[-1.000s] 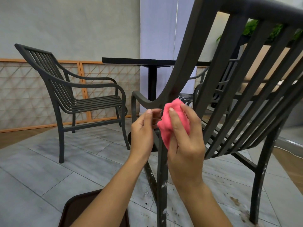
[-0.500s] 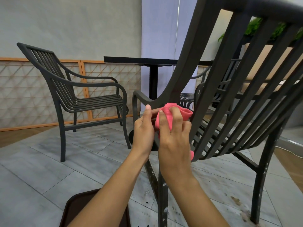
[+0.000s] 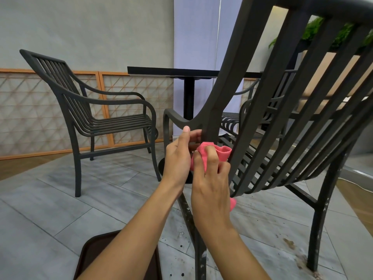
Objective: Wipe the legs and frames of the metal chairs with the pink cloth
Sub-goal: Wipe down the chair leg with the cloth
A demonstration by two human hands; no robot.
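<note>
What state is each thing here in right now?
Pink cloth: bunched, pressed against the near chair's upright.
Right hand: grips the cloth.
Left hand: holds the upright.
Near chair: standing, legs chipped.
Far chair: standing, unoccupied.
Tray: only partly in view.

The cloth (image 3: 207, 156) is bright pink. The near chair (image 3: 268, 110) is dark grey metal, its back a row of parallel slats, with pale chips speckling its legs low down. The far chair (image 3: 88, 110) on the left is the same dark grey with slatted back and seat. The counter (image 3: 181, 70) is black. The floor (image 3: 60, 199) is grey tile with faint streaks and brown stains at right. The wall panels (image 3: 30, 114) show a pale lattice pattern framed in orange wood. The tray (image 3: 90, 257) is dark brown. The plant (image 3: 316, 31) is green.
</note>
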